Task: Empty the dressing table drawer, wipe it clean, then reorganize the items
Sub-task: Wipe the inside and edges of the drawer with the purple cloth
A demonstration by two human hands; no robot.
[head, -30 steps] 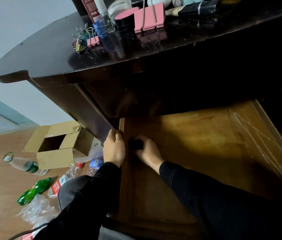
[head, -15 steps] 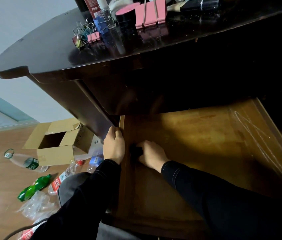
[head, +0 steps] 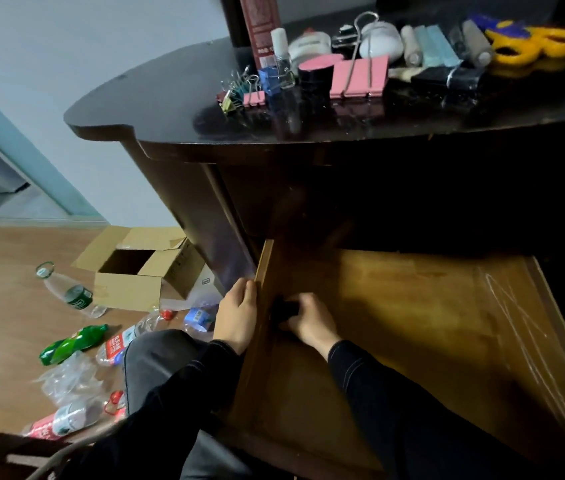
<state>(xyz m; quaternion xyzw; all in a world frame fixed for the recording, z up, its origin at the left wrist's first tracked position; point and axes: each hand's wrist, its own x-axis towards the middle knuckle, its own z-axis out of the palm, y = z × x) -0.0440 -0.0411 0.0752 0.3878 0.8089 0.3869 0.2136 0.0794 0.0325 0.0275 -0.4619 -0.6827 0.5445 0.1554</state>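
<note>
I brace my left hand [head: 237, 315], fingers curled over the pulled-out drawer [head: 395, 306]'s left wall, so it holds firm while my right hand [head: 309, 320] presses a dark cloth [head: 283, 308] along that inside edge, its contents parked on the counter [head: 170, 109].

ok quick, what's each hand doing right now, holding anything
Left hand: fingers curled over the left side wall of the open wooden drawer, gripping it.
Right hand: closed on a small dark object, pressed into the drawer's left corner.

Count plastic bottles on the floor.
5 visible: clear green-label bottle beside the cardboard box, green bottle nearer, red-label bottle beside it, blue-label bottle near the box, red-white bottle at bottom left. The leg may hide others.
</note>
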